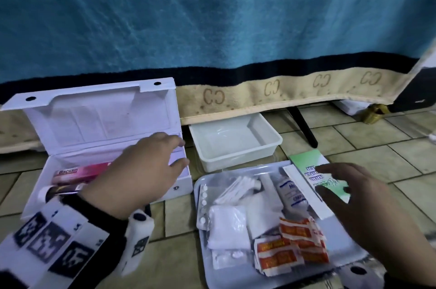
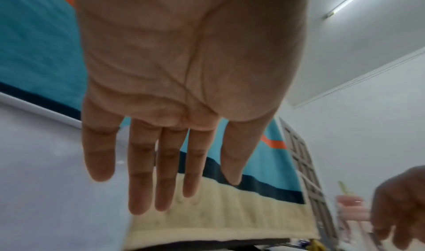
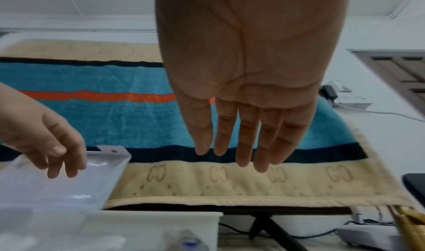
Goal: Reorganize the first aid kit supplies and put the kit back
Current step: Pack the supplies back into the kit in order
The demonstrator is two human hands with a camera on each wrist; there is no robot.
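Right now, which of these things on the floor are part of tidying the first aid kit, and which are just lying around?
Part of the job:
- open white kit box, pink tube box inside
- tray of supplies: orange plasters, pill strip, gauze packs, green leaflet

Just lying about:
- empty white tub
- blue blanket

Tiled floor (image 1: 368, 147) — teal blanket (image 1: 212, 17)

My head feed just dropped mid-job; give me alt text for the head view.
Both hands are open and empty: the left hand hovers over the open white kit box, which holds a pink carton, and the right hand hovers over the tray of loose supplies. An empty white tub sits behind the tray.
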